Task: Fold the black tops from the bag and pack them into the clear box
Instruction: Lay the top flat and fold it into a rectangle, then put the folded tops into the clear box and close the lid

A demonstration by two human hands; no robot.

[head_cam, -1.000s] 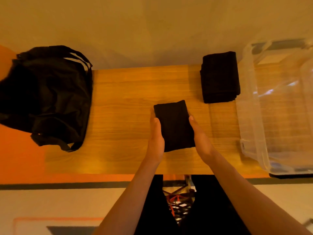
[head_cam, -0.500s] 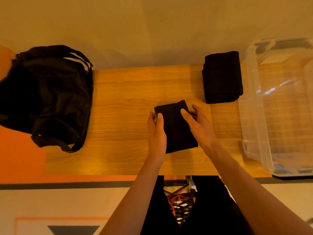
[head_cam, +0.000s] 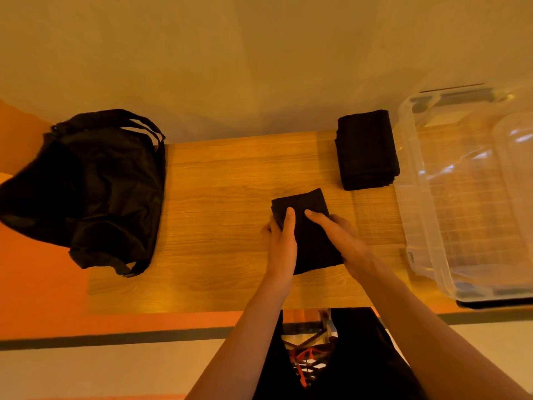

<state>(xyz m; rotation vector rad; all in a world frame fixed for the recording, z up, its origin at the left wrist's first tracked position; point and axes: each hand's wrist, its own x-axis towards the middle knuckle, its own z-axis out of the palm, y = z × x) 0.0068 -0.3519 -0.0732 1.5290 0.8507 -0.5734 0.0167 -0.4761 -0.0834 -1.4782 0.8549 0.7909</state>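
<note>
Top [head_cam: 313, 246] — black, folded, on the table [head_cam: 219, 197]; we hold it between both hands.
Left hand [head_cam: 281, 246]: thumb on top, fingers curled round its left edge.
Right hand [head_cam: 344, 241]: thumb on top, fingers round its right edge.
Stack [head_cam: 366, 148] of folded tops — beyond our right hand, just beside the box [head_cam: 403, 174], which lies to that hand's right.
Bag [head_cam: 86, 186]: well left of our left hand.

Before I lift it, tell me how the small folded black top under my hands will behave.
Soft cloth, so the folded black top likely sags and unfolds unless supported underneath. Thinner than the folded black stack, so probably light.
</note>
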